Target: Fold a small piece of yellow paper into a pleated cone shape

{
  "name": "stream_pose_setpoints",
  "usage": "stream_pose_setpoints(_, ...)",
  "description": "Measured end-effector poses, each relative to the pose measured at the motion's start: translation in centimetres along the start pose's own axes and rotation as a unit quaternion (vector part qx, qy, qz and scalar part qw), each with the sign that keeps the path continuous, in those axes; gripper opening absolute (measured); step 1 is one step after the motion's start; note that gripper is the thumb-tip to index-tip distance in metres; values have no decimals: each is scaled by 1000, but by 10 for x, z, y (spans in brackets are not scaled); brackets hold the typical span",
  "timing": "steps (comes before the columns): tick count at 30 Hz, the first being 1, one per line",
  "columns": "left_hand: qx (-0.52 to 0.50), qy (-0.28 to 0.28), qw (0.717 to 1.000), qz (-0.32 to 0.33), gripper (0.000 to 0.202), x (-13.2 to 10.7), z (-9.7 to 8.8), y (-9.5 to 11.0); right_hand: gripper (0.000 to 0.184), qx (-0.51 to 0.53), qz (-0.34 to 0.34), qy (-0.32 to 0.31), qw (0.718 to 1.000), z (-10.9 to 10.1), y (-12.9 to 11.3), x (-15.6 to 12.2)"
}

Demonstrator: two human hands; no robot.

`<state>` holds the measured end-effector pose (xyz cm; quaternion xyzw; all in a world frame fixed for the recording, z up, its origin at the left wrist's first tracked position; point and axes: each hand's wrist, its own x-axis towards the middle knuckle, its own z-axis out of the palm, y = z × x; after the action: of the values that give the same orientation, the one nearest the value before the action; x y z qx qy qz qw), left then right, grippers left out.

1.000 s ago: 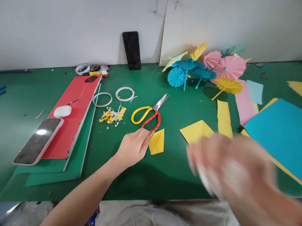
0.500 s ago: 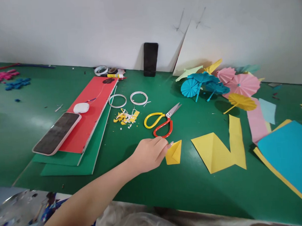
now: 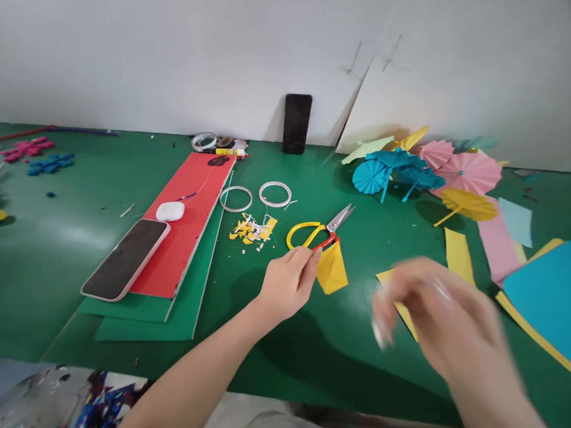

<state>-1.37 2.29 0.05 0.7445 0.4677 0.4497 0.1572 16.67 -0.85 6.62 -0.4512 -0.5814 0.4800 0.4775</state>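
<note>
Beside one scissors [image 3: 332,227], left hand [image 3: 288,283] fingers pinch one yellow fold [image 3: 333,272]; right hand [image 3: 436,314] (blurred): cannot tell.

A: Where is the left hand [image 3: 288,283]?
B: Out in front, on a bare arm [image 3: 193,382] stretched from the lower left. It is palm down, with thumb and fingertips pinched together.
A: And the right hand [image 3: 432,315]?
B: Blurred and nearer the camera, wrist bent, fingers loose and apart, drooping leftward. Its forearm [image 3: 487,401] enters from the lower right corner.
</note>
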Motion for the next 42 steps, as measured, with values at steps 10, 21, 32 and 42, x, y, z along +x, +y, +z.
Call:
stream_pose_setpoints(10,-63,-89,993,-37,30,2,-6,2,41,43,162,-88,982,30,49,28)
stream_pose_setpoints(21,-270,-262,913,-160,28,5,-17,11,42,202,159,-52,965,18,55,30)
stream_pose_setpoints(32,-198,-287,931,-110,19,4,-18,13,40,261,203,-63,942,17,62,28)
stream_pose_setpoints(42,-219,-293,921,-133,24,1,-17,11,35,297,222,-63,927,18,63,28)
